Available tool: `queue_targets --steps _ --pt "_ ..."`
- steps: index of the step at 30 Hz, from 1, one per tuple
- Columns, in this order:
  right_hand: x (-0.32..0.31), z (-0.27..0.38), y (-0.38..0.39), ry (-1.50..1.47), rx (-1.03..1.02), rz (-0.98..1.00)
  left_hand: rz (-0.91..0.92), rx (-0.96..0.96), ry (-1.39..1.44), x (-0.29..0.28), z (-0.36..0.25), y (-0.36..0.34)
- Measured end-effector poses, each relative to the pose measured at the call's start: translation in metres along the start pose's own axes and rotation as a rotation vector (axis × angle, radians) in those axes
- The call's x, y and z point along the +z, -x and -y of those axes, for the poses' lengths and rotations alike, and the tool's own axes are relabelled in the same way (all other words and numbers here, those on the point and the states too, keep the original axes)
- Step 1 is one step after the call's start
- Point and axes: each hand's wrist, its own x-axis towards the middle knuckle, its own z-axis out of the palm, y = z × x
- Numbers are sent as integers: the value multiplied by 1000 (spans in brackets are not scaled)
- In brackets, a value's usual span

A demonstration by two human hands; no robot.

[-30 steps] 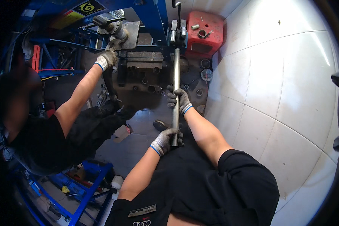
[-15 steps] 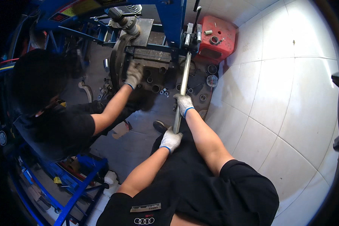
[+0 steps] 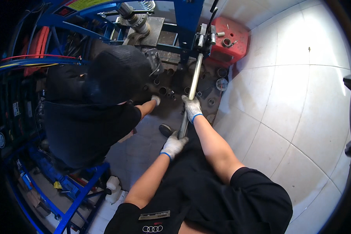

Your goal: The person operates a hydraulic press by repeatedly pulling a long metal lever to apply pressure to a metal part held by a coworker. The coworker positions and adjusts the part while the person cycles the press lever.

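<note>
Stretching ahead of the left grip [image 3: 174,146], by which its near end is grasped, a long metal bar [image 3: 195,78] is also held by the right grip [image 3: 192,107], wrapped farther along, with the far end reaching a metal fitting [image 3: 201,40] beside a blue frame [image 3: 188,23] beyond both. Better control would likely be had with the two grips set well apart and the bar worked in line with the fitting, not pulled sideways. Room should be left for a co-worker's gloved hand [image 3: 156,100], seen left of the right grip near loose metal rings [image 3: 162,91].
</note>
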Motion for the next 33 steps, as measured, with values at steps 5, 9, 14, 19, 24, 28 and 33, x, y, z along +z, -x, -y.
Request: queue_targets --steps 5,9,14,19,24,28,33 --pt "20 -1 1 241 -103 -215 -324 126 -202 3 -12 25" --pt "10 2 9 -165 90 32 -104 111 -92 -13 -6 11" --pt "-5 -8 21 -790 410 484 329 -125 432 -43 21 -7" --pt "7 -21 21 -631 330 457 808 -205 999 -54 33 -18" --pt "19 -21 21 -229 134 82 -183 90 -207 -12 22 -11" --pt "20 -18 24 -294 154 92 -304 132 -172 -5 10 2" --pt "19 -11 27 -264 169 78 -233 119 -196 -10 -4 11"
